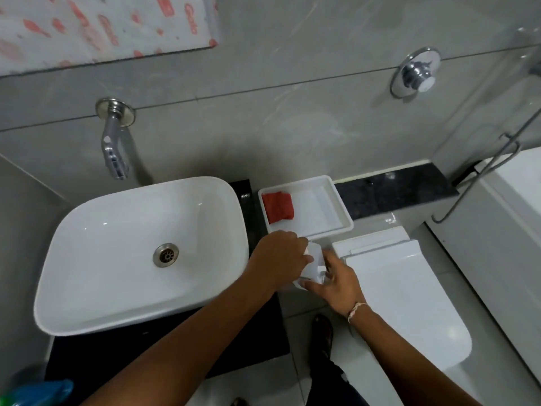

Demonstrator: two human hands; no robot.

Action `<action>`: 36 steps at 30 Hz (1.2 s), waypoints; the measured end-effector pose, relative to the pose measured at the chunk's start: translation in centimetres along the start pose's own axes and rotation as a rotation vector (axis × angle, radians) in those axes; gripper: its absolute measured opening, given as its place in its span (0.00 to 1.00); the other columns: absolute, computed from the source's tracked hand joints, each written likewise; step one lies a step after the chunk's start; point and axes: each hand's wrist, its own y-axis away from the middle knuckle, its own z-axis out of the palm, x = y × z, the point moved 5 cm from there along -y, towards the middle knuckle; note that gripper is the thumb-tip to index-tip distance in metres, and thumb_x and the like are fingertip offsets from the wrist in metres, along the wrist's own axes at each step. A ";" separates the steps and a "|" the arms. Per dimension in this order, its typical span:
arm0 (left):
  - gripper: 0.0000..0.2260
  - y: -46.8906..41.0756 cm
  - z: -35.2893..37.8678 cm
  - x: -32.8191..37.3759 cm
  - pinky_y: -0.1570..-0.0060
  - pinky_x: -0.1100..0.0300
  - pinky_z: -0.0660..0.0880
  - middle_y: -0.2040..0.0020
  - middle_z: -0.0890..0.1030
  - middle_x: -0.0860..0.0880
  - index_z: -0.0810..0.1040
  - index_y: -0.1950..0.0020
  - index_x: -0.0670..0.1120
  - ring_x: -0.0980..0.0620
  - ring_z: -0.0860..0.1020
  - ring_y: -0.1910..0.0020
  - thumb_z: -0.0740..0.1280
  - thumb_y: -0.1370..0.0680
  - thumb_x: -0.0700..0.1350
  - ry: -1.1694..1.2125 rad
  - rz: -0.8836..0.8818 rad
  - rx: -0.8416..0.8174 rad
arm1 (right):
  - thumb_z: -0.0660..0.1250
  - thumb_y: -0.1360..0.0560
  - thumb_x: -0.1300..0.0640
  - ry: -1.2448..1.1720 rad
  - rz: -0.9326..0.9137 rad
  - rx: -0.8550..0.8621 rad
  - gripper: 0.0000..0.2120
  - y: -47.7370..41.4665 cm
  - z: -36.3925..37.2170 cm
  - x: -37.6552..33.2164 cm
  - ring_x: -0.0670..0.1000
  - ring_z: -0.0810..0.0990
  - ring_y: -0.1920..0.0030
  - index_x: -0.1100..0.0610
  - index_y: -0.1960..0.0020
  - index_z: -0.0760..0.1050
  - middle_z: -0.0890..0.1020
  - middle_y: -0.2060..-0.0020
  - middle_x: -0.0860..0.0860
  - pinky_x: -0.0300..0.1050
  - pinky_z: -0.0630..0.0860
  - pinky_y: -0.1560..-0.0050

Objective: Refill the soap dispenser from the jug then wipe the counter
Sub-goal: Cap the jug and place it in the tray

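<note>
2 hands on 1 white container [314,266], at the right edge of the black counter [263,332], between the basin and the toilet. Container is translucent white plastic, mostly hidden by the hands; can't tell if it's the jug or the soap dispenser.

Left hand [279,256] comes in over the counter, fingers curled down around the top left of the container, closed on it. Right hand [336,281] sits on the container's right and lower side, fingers spread and pressed against it, thumb pointing left under its base. Thread band on the right wrist.

White tray [341,200] sits on the counter just behind the hands, against the wall. Red cloth [277,207] lies folded in the tray's left half; right half shows bare white bottom. Cloth is apart from both hands.

White basin [140,253] takes up the counter's left side, looks dry, metal drain [165,254] in the middle. Chrome tap [114,148] comes out of the grey tiled wall above the basin's back edge.

Toilet [409,303] with lid closed is right of the counter, chrome flush button [417,73] on the wall above it. Blue-green object [38,392] at bottom left corner, blurred, can't identify
</note>
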 end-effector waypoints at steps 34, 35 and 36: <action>0.29 -10.1 20.2 -11.3 0.22 0.44 0.54 0.20 0.58 0.38 0.55 0.21 0.39 0.39 0.55 0.20 0.49 0.16 0.56 0.203 -0.582 0.163 | 0.77 0.32 0.63 0.060 0.110 -0.266 0.35 -36.0 -2.4 14.1 0.60 0.72 0.31 0.55 0.29 0.64 0.75 0.33 0.57 0.63 0.70 0.31; 0.29 -10.1 20.2 -11.3 0.22 0.44 0.54 0.20 0.58 0.38 0.55 0.21 0.39 0.39 0.56 0.20 0.49 0.16 0.56 0.206 -0.581 0.166 | 0.77 0.31 0.63 0.057 0.107 -0.271 0.35 -36.4 -2.4 14.1 0.60 0.72 0.31 0.55 0.29 0.64 0.75 0.34 0.57 0.63 0.70 0.31; 0.29 -10.1 20.2 -11.3 0.22 0.43 0.54 0.20 0.58 0.37 0.56 0.21 0.39 0.39 0.56 0.20 0.48 0.16 0.56 0.208 -0.581 0.172 | 0.77 0.31 0.63 0.063 0.105 -0.275 0.35 -36.6 -2.3 14.2 0.60 0.72 0.31 0.56 0.29 0.64 0.75 0.34 0.58 0.62 0.69 0.31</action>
